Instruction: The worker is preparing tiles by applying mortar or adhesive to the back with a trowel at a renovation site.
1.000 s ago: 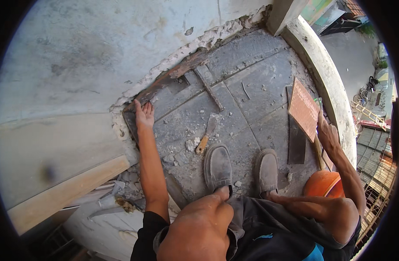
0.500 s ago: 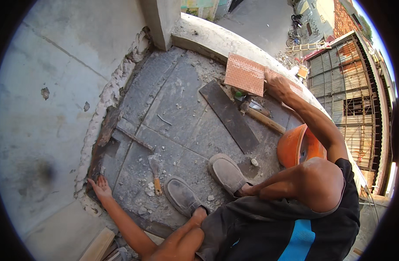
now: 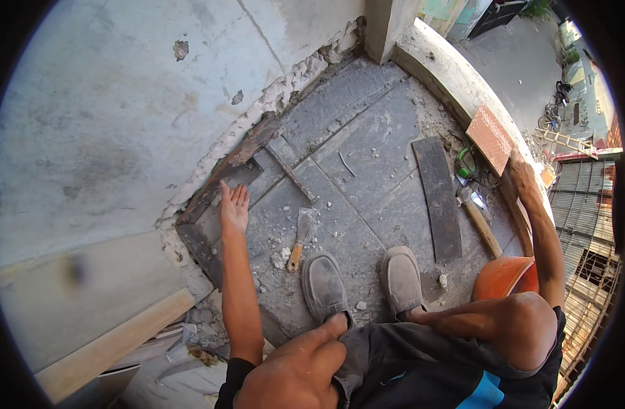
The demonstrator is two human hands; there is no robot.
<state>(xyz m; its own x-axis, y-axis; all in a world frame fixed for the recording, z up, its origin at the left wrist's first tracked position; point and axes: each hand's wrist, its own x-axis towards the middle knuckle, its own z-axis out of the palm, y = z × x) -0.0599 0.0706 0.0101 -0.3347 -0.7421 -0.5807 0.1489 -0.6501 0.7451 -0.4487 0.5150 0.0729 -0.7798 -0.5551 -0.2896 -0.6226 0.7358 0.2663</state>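
My right hand (image 3: 524, 175) is closed on the near edge of a tile (image 3: 490, 140), whose reddish, textured back faces up. It holds the tile tilted at the low curved wall on the right; some of its fingers are hidden. My left hand (image 3: 234, 210) reaches forward with palm up and fingers spread, nothing in it. Beneath and beside that hand, dark tile strips (image 3: 198, 247) edge the foot of the wall. A T-shaped metal tool (image 3: 290, 174) lies just beyond it, and a scraper (image 3: 299, 240) with a wooden handle rests nearer my shoes.
A long dark tile (image 3: 437, 198) lies flat right of the middle. Beside it are a wooden-handled hammer (image 3: 483, 223) and a green-handled tool (image 3: 466, 163). An orange bucket (image 3: 505, 278) stands by my right knee. Rubble is scattered about; a wooden plank (image 3: 118, 344) lies lower left.
The view has swung left. The tile in my right hand has shifted outward toward the low wall, uncovering the green-handled tool. My left hand has moved forward from the corner, along the wall.
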